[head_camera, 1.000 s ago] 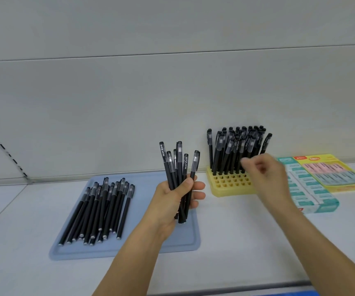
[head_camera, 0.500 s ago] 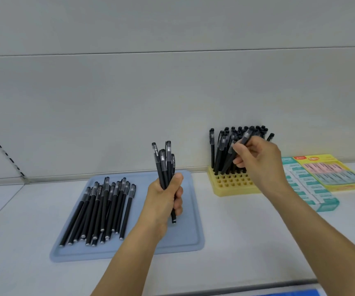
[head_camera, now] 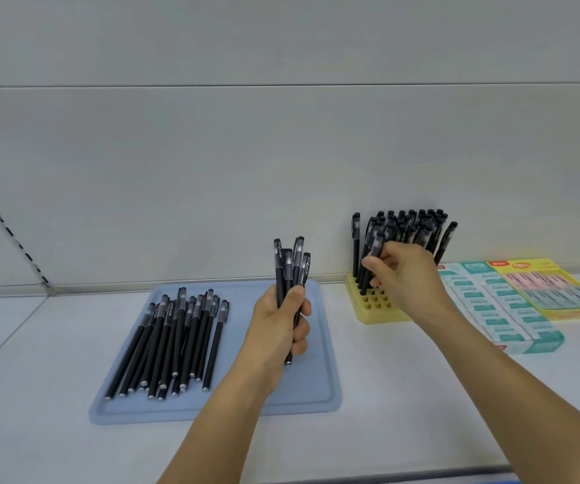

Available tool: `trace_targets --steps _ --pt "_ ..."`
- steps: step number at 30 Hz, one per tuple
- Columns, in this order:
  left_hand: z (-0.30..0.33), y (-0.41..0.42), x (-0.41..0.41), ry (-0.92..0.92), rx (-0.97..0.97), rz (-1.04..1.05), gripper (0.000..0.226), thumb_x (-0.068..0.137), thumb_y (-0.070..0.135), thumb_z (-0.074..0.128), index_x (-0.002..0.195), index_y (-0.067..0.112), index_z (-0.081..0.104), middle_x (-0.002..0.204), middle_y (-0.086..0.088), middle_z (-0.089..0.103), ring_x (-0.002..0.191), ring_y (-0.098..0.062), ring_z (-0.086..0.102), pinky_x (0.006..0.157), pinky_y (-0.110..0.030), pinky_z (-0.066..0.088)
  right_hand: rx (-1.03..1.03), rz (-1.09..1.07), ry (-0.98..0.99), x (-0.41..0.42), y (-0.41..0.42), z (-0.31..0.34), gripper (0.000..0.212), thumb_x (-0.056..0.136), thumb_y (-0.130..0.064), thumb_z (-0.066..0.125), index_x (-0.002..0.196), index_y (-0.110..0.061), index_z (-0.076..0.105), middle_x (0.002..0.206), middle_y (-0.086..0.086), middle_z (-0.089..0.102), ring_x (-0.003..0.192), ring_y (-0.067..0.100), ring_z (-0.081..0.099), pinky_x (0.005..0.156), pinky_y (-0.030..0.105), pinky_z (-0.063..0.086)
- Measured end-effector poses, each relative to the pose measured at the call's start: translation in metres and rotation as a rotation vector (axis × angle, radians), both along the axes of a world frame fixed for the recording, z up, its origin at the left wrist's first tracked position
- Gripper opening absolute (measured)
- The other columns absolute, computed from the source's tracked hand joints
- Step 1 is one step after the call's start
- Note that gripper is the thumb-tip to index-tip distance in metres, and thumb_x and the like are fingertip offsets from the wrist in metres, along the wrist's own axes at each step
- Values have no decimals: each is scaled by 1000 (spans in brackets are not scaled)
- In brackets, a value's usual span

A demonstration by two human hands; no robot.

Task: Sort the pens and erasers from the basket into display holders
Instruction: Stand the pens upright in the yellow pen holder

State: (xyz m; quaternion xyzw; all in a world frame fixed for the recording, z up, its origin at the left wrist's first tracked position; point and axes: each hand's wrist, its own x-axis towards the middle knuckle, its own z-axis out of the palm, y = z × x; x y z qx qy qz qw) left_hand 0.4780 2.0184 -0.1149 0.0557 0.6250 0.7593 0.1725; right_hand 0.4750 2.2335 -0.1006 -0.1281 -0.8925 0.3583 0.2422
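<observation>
White table (head_camera: 421, 396) carrying everything, wall close behind. Blue tray (head_camera: 320, 386) at left-centre with a loose heap of black pens (head_camera: 176, 337) lying flat, caps toward the wall. Eraser display box (head_camera: 554, 291) at far right, rows of boxed erasers (head_camera: 491, 309) just beside it, touching the yellow pen holder (head_camera: 372, 312). Holder mostly filled at the back with standing pens (head_camera: 417, 225); a few front holes open.

Left hand (head_camera: 281, 330), grip closed round a small bundle of pens (head_camera: 290, 270), held upright above the tray. Right hand (head_camera: 407, 277), grip pinching a single pen (head_camera: 372, 263), tilted, lower end at the holder's front-left holes; whether already seated, cannot tell.

Risks, largest first:
- Tipping or sliding the holder: light plastic, top-heavy with pens, easily pushed back by a slanted thrust.
- Knocking neighbouring pens askew with knuckles, given close packing and the lone pen standing at the left corner.
- Missing the hole: tilted entry likely to catch a rim and skid.
- Bundle slipping from the left grip while attention sits on the right; lowest pen already hanging below the fist.
- Running short of holes, with many pens left on the tray.
</observation>
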Motion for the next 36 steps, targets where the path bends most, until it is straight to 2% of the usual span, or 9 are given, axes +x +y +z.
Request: trace_targets --steps 3,6,8,11,13,16,19,23,36 --pt "1 0 2 21 -7 -3 17 101 24 50 98 9 58 73 1 63 49 -11 43 42 -22 34 85 -55 -65 1 -4 5 26 85 -37 71 70 -17 62 64 -7 64 64 15 66 65 36 54" --pt "3 1 5 51 12 -18 20 101 25 52 103 7 60 77 -1 70 50 -11 50 44 -22 38 137 -171 -48 14 -14 7 36 82 -52 68 65 -22 58 62 -10 58 63 13 56 58 30 42" --pt "5 4 7 74 22 -32 21 100 26 52 106 7 60 81 -3 72 52 -12 54 46 -22 41 -78 -5 35 23 -28 10 38 84 -48 68 63 -17 62 55 -10 55 53 9 49 52 27 38" --pt "8 11 11 132 3 -97 23 101 27 50 111 12 64 88 -6 74 61 -17 64 51 -24 47 -376 370 35 34 -53 17 23 86 -29 72 70 -12 70 53 -12 54 49 -1 44 50 12 36" --pt "9 15 14 143 2 -130 24 102 27 48 113 14 64 94 -8 75 73 -22 72 57 -26 54 -386 387 44 34 -55 21 24 88 -21 70 69 -7 66 50 -11 51 46 -1 42 47 9 35" --pt "7 14 12 106 20 -59 23 102 27 48 109 10 62 97 -6 76 86 -25 74 69 -31 60 -452 182 139 31 -36 31 20 95 -22 61 77 -12 63 54 -4 60 41 6 49 41 16 38" --pt "4 8 8 56 54 -4 24 103 27 46 108 8 60 98 -6 76 86 -27 74 71 -34 61 -137 -36 231 28 -6 36 25 99 -31 49 82 -14 55 62 -3 64 51 14 60 52 33 48" --pt "4 7 9 34 66 3 23 103 27 46 107 9 60 96 -8 76 74 -26 73 59 -30 57 153 -68 130 25 11 25 32 100 -39 39 82 -14 45 69 3 65 64 25 61 65 45 51" --pt "5 10 9 32 57 -15 25 103 28 46 110 8 59 95 -9 75 72 -25 72 58 -29 56 258 -65 -33 14 7 22 32 101 -37 38 81 -12 43 78 7 66 69 31 62 66 48 52"
